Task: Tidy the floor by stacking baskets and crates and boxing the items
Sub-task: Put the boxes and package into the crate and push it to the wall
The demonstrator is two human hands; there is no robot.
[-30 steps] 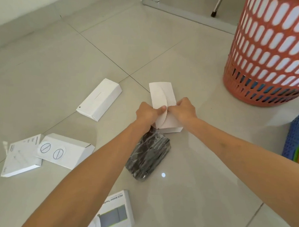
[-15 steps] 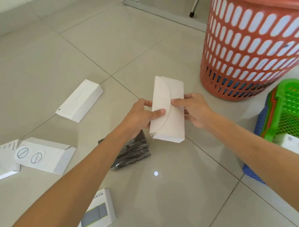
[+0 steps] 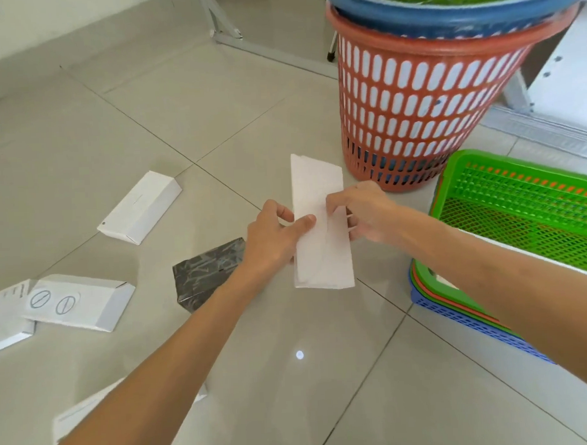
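Observation:
A long white box (image 3: 317,187) is held above the floor between both hands. My left hand (image 3: 276,236) grips its left edge, thumb across the face. My right hand (image 3: 359,212) pinches its right edge near the middle. A black wrapped item (image 3: 203,276) lies on the tiles under my left wrist. Stacked round baskets, red (image 3: 411,106) outside with blue (image 3: 444,17) and green nested in it, stand at the back right. A stack of flat crates, green (image 3: 519,192) over orange and blue (image 3: 464,322), sits at the right.
Several white boxes lie on the floor: one at mid-left (image 3: 140,207), one with two round symbols (image 3: 80,302), a flat one at the far left (image 3: 3,319), another partly under my left forearm (image 3: 78,420). A white metal frame (image 3: 226,33) stands behind.
The white box has come up off the floor and moved right, toward the crates. The view has shifted, so more of the baskets and crates shows.

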